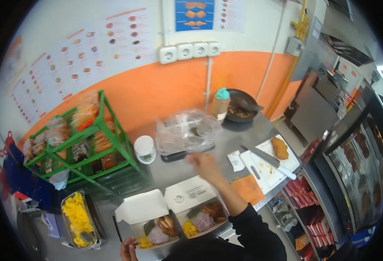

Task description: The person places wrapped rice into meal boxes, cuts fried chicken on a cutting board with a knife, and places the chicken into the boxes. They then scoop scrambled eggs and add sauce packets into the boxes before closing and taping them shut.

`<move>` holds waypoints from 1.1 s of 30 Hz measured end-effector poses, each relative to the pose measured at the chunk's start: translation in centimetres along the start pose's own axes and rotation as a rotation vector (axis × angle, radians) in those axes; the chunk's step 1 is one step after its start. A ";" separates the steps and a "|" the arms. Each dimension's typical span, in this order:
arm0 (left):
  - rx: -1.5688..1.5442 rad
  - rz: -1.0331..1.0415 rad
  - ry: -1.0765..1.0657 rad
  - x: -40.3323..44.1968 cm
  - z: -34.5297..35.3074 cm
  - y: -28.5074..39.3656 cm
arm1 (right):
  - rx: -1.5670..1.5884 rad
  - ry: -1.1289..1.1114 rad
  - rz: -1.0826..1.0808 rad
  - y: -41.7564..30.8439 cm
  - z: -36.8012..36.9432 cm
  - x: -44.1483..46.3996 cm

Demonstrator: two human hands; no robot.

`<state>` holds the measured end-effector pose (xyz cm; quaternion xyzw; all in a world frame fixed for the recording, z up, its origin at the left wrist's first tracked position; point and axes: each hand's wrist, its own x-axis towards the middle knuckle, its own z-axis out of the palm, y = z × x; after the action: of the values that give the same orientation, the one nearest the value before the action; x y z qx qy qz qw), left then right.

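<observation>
Two white card meal boxes stand side by side with lids up: the left box (135,227) and the right box (180,213). Each holds fried chicken pieces, a pale mound that looks like rice, yellow scrambled egg and something dark green. My left hand (128,249) is at the near left corner of the left box, its fingers loosely curled and apart, with nothing visible in them. Over the raised lid of the right box, my right hand (203,166) reaches toward the clear plastic bags (187,130). Its fingers are smeared by motion, so their grip is unclear.
A green crate (100,126) of packets stands at left, near a tray of yellow egg (77,217). A white scale (145,148), a sauce bottle (219,106) and a mortar (242,108) line the back. At right, a knife (265,157) crosses a white cutting board (267,174) with breaded chicken (279,148).
</observation>
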<state>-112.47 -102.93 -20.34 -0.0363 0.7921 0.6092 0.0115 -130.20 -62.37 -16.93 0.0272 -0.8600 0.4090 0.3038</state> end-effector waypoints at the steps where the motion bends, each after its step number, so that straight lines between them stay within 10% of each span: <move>1: -0.008 0.043 0.013 -0.5 -0.6 -0.1 | 0.022 -0.012 -0.028 -2.5 0.9 0.9; 8: -0.205 0.111 0.270 -2.0 -8.3 -0.8 | -0.111 -0.731 -0.654 -23.0 13.9 6.4; 15: -0.077 0.075 0.516 -3.7 -19.1 -8.6 | 0.371 -0.491 -0.929 -38.8 35.0 14.3; 25: -0.082 -0.165 0.661 -5.4 -27.2 -12.7 | -0.283 -0.161 -1.050 -46.5 53.6 19.4; 33: -0.128 -0.155 0.622 -4.2 -28.7 -13.7 | -0.273 -0.276 -0.591 -47.9 55.3 18.5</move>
<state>-106.60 -133.94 -25.86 -0.2818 0.7126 0.6147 -0.1869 -158.80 -130.23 -0.54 0.2891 -0.8946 0.1773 0.2909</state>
